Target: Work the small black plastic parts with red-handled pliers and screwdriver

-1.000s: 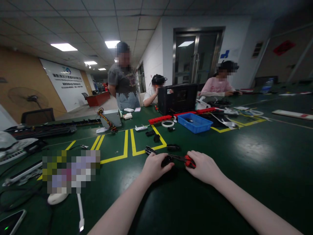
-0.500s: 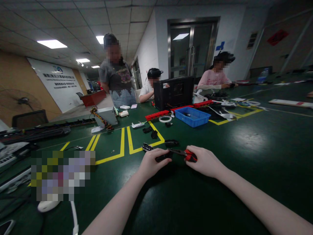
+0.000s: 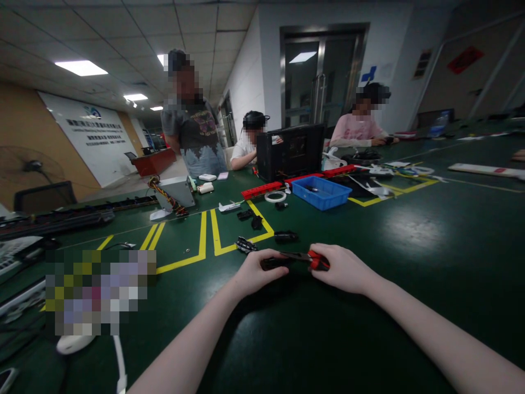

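Note:
My right hand (image 3: pixel 342 268) is closed around the red handles of a pair of long-nose pliers (image 3: pixel 318 261). The dark jaws point left and meet a small black part (image 3: pixel 273 264); whether they grip it I cannot tell. That part is pinched between the thumb and fingers of my left hand (image 3: pixel 260 272), which hide some of it. Just beyond my hands lie a black piece with silvery bands (image 3: pixel 246 244) and a black cylindrical piece (image 3: pixel 286 236). Farther off, two small black pieces (image 3: pixel 256 221) rest inside a yellow tape outline.
A blue tray (image 3: pixel 322 201) stands ahead, beside a white ring (image 3: pixel 275 196) and red strips (image 3: pixel 261 190). Behind them is a black computer case (image 3: pixel 291 151). A metal box with coloured wires (image 3: pixel 176 194) sits at the left. People are across the green table (image 3: pixel 410 262).
The pliers' jaws have moved slightly left and lower, against the black part in my left hand. The whole view has shifted a little. Both hands keep their hold.

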The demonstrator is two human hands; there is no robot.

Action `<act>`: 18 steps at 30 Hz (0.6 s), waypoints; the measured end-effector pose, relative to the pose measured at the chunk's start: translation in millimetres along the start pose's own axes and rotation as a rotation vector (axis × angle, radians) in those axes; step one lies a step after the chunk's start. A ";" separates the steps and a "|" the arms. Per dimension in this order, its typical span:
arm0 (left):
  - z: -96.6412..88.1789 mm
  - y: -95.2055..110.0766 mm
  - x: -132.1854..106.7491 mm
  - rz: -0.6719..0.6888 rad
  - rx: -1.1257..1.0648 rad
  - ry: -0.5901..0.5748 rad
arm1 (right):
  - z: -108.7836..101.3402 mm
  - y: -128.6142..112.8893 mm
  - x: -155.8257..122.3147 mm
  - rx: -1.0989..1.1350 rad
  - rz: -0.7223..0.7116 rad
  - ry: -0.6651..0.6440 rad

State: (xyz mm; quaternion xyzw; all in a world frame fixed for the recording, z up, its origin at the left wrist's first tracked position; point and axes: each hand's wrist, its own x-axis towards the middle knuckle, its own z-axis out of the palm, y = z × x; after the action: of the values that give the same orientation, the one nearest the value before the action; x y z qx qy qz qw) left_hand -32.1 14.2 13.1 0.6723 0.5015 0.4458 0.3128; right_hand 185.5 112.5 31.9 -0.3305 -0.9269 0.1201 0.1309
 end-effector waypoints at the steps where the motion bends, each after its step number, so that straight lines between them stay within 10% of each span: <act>1: 0.0 0.6 0.2 -0.013 -0.018 0.003 | -0.5 0.2 0.0 0.000 -0.004 -0.001; 18: 2.7 2.0 2.1 -0.097 -0.098 -0.041 | -8.5 -3.6 -7.2 -0.016 -0.053 0.027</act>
State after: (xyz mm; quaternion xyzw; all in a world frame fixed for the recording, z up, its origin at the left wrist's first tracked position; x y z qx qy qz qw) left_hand -28.6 15.7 14.3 0.6399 0.5047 0.4403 0.3767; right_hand 191.6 106.3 39.8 -0.3085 -0.9344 0.1049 0.1441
